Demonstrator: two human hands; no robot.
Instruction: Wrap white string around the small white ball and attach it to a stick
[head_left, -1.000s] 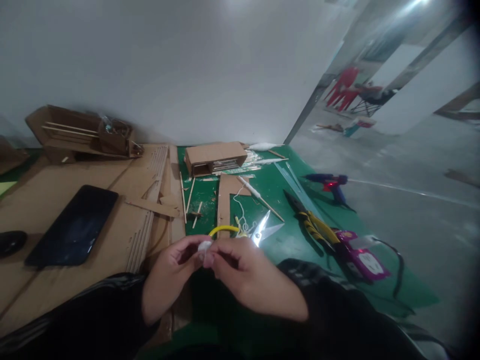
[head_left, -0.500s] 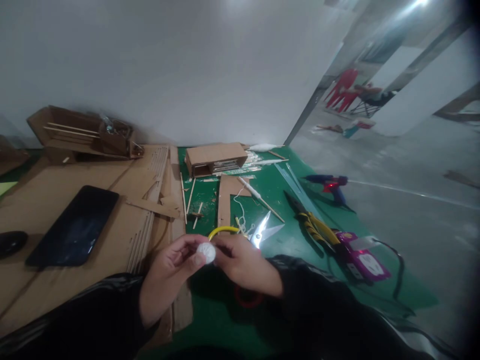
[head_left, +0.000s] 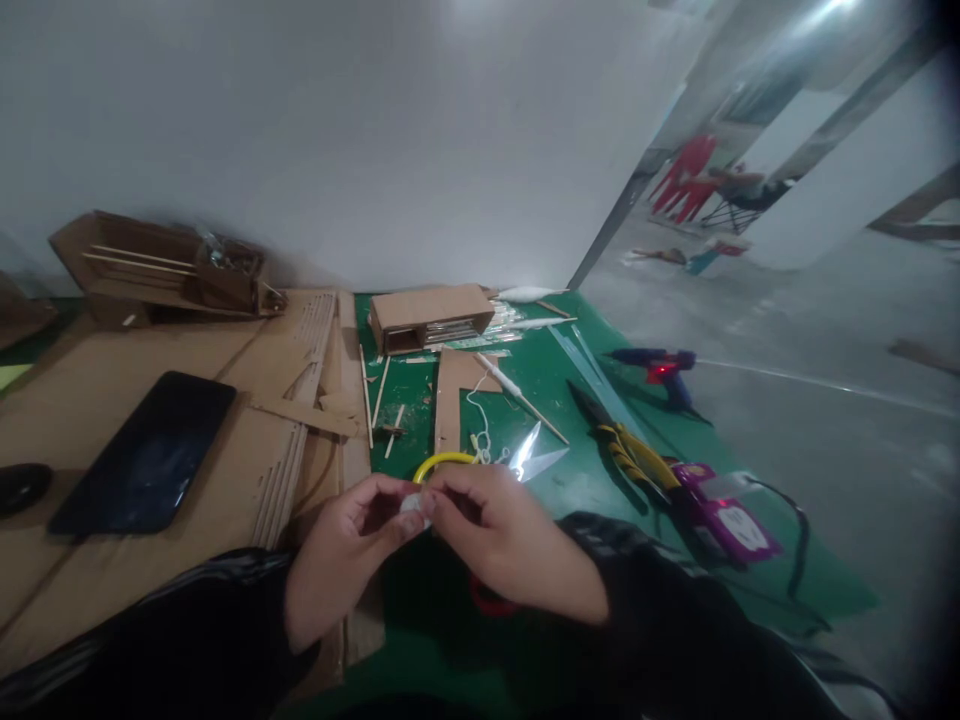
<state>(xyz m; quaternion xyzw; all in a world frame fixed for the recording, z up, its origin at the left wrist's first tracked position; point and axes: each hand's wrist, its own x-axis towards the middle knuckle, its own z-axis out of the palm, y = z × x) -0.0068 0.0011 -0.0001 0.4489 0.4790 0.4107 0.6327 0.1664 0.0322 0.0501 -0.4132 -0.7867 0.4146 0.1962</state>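
A small white ball [head_left: 411, 505], which looks like wound thread, is pinched between my two hands. My left hand [head_left: 341, 555] grips it from the left with thumb and fingers. From the right, my right hand [head_left: 510, 535] closes thumb and fingertips over its upper side and hides part of it. Just beyond the hands, scissors [head_left: 536, 462] lie with blades apart, their handles partly under my right hand. A yellow curved piece [head_left: 442, 460] shows behind the fingers. White thread [head_left: 480, 415] runs to a stick wound with white thread [head_left: 514, 388].
On the right lie pliers [head_left: 630, 455], a glue gun [head_left: 664, 370] and a purple device [head_left: 724, 510] with a cable. A cardboard box [head_left: 435, 315] stands at the back. On the left are cardboard sheets [head_left: 187, 340], a dark tablet [head_left: 150, 450] and a cardboard model [head_left: 142, 265].
My right hand has shifted its fingers over the top of the white ball, covering more of it. My left hand keeps hold, moved slightly right. The things on the table stay put.
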